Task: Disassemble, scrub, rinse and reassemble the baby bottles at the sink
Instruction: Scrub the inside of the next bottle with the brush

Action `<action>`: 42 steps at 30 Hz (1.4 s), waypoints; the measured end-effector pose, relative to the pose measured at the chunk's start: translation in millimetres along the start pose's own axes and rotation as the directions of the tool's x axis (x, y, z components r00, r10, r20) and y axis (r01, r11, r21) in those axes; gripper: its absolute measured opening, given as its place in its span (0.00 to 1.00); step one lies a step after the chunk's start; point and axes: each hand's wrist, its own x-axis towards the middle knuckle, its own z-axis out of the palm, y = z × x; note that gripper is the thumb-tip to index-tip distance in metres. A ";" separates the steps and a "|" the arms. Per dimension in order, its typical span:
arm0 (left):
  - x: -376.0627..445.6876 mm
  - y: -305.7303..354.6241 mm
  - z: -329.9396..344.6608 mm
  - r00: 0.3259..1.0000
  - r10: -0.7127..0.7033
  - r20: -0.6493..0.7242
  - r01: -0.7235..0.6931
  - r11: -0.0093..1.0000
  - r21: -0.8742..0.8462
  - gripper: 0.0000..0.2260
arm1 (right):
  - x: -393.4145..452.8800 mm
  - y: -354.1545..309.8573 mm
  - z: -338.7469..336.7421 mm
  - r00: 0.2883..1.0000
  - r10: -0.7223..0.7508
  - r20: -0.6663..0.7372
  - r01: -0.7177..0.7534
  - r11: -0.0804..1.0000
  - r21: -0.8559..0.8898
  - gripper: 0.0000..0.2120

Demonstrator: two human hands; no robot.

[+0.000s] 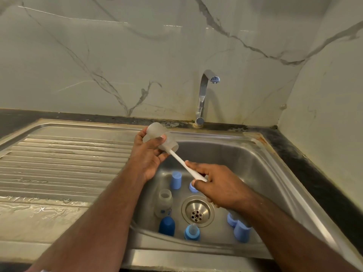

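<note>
Over the sink basin my left hand grips one clear bottle, fingers and thumb curled round its body, mouth tilted down to the right. My right hand pinches the white handle of one bottle brush, whose far end sits inside that bottle's mouth. Down in the basin I count one more clear bottle standing left of the drain. Caps: one dark blue cap at the near left, two light blue caps, one far and one near right. One blue collar with its teat stands near the drain's near side; two more blue rings show partly behind my right hand. One tap rises at the far edge, no water running that I can see. A ribbed drainboard lies to the left.
</note>
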 end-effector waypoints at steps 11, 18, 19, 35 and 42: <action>1.4 1.6 -1.2 0.999 -0.035 0.006 0.035 0.999 -0.021 0.27 | 4.1 -0.5 3.1 0.996 -0.082 -0.026 0.077 0.985 -0.156 0.27; -0.4 0.8 0.9 1.000 -0.027 0.006 0.027 0.999 -0.027 0.28 | 0.7 -4.1 9.4 0.991 -0.097 -0.090 0.076 0.973 -0.218 0.28; -0.2 1.2 0.4 1.000 -0.028 0.003 0.028 0.999 -0.027 0.28 | 1.1 -4.7 10.5 0.991 -0.114 -0.071 0.096 0.970 -0.221 0.28; -2.9 2.9 2.3 0.999 0.036 -0.016 -0.036 0.999 -0.005 0.29 | 2.5 -8.6 10.3 1.000 -0.013 -0.015 0.009 0.969 -0.247 0.29; -2.1 3.1 0.9 0.998 0.053 -0.015 -0.053 0.998 0.034 0.30 | -3.1 -6.9 7.0 0.994 -0.074 -0.086 0.038 0.931 -0.363 0.27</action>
